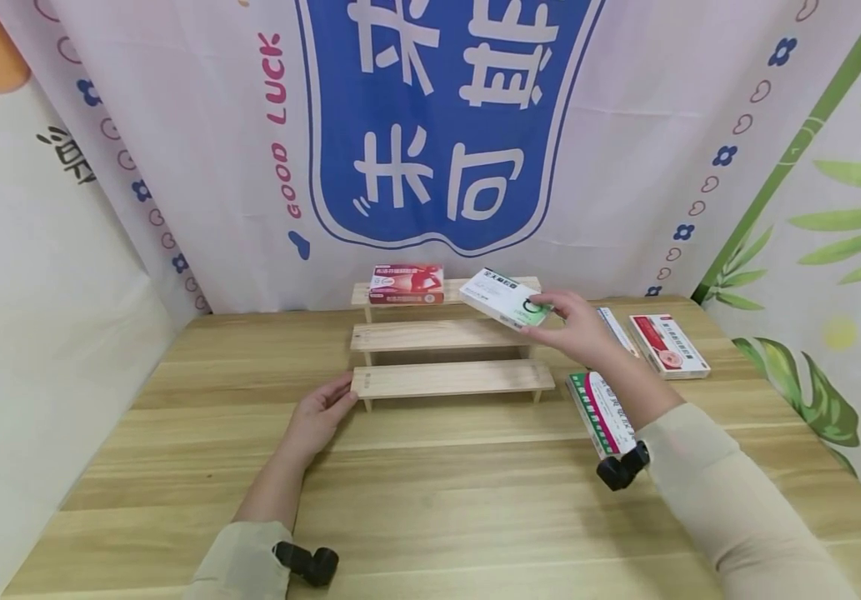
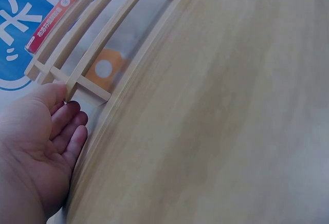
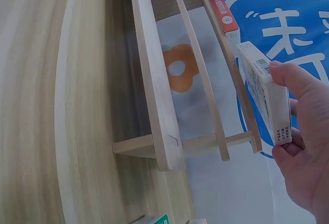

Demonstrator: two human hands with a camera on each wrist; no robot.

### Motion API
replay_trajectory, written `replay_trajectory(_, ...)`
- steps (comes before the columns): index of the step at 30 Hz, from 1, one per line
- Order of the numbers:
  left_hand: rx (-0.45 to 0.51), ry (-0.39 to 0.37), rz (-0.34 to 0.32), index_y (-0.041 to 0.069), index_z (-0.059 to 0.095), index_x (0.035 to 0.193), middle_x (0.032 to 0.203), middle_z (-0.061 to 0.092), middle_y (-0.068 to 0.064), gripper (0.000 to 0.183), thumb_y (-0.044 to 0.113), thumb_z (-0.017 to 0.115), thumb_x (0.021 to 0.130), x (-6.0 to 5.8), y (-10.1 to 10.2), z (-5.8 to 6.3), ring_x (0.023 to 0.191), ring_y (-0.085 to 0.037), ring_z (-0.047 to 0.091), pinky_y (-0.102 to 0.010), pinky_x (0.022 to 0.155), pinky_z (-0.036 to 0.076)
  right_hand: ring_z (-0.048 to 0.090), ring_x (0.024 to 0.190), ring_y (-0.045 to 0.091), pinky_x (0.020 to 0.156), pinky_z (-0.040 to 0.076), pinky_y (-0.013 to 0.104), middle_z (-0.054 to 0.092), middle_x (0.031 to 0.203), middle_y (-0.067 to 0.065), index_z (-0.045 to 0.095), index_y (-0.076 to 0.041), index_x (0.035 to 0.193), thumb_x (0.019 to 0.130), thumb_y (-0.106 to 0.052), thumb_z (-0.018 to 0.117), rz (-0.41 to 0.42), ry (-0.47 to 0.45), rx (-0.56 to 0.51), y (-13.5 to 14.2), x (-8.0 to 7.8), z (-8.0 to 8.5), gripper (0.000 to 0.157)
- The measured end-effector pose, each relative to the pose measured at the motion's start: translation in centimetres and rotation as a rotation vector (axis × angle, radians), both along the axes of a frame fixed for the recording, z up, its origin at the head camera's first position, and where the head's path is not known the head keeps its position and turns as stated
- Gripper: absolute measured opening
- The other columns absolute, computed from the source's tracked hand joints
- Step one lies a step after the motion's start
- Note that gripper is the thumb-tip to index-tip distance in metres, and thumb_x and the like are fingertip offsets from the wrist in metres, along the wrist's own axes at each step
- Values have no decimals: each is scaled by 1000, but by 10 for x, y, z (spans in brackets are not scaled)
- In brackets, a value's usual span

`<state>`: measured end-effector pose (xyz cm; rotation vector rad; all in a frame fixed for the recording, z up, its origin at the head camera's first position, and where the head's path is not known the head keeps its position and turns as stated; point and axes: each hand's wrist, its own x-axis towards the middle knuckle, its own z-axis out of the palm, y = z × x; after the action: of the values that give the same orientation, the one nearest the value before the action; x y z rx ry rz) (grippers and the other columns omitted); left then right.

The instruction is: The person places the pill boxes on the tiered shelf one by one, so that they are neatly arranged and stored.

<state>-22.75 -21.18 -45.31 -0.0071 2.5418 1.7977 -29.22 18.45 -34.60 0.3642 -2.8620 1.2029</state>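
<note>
A three-step wooden display rack (image 1: 453,379) stands on the table. My left hand (image 1: 319,417) holds the left end of its lowest board, the thumb at the board's corner in the left wrist view and the other fingers curled beside it. With thumb and fingers my right hand (image 1: 576,329) grips a white and green medicine box (image 1: 503,296) by its right end. That white box is tilted over the right part of the top step, close above the board in the right wrist view. On the top step's left half lies a red and white medicine box (image 1: 406,284).
Right of the rack, a green, white and magenta box (image 1: 593,408) lies partly under my right forearm. Behind that arm are a red and white box (image 1: 668,346) and a partly hidden white and blue box (image 1: 618,329). A printed cloth (image 1: 430,125) hangs behind the table.
</note>
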Motion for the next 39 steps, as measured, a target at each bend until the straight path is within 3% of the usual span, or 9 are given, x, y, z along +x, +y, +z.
replay_trajectory(8, 1, -3, 3, 5, 47, 144, 149, 48, -15, 48, 22, 57, 100, 0, 1, 1, 138, -28, 47, -40, 115, 38, 38, 140, 42, 115, 34, 56, 34, 157, 14, 53, -13, 140, 83, -41, 76, 30, -23, 15, -10, -10, 1, 68)
replay_trajectory(17, -12, 5, 6, 5, 49, 142, 146, 51, -15, 47, 21, 58, 99, -1, 0, -2, 136, -29, 48, -42, 115, 39, 32, 144, 43, 117, 31, 56, 23, 163, 14, 46, -11, 145, 87, -37, 72, 4, -28, 7, -11, -20, 1, 69)
replay_trajectory(23, -23, 2, 9, 6, 48, 143, 146, 51, -15, 48, 23, 58, 99, 0, 0, -2, 136, -29, 48, -42, 115, 39, 32, 143, 43, 116, 30, 61, 32, 157, 19, 44, -10, 146, 91, -38, 68, -79, 4, 18, -11, -24, -1, 67)
replay_trajectory(29, -11, 7, 5, 5, 48, 142, 147, 50, -16, 47, 22, 58, 100, -1, -1, -2, 136, -29, 48, -42, 115, 38, 39, 140, 37, 117, 32, 56, 48, 147, 16, 45, -10, 145, 94, -37, 65, -110, -30, -68, -12, -28, -4, 61)
replay_trajectory(39, -10, 6, -4, 4, 47, 144, 149, 47, -15, 48, 22, 57, 100, 1, 0, -1, 137, -29, 47, -41, 115, 38, 34, 145, 35, 118, 29, 56, 47, 150, 10, 44, -15, 147, 99, -39, 57, -139, -57, -111, -14, -35, -7, 56)
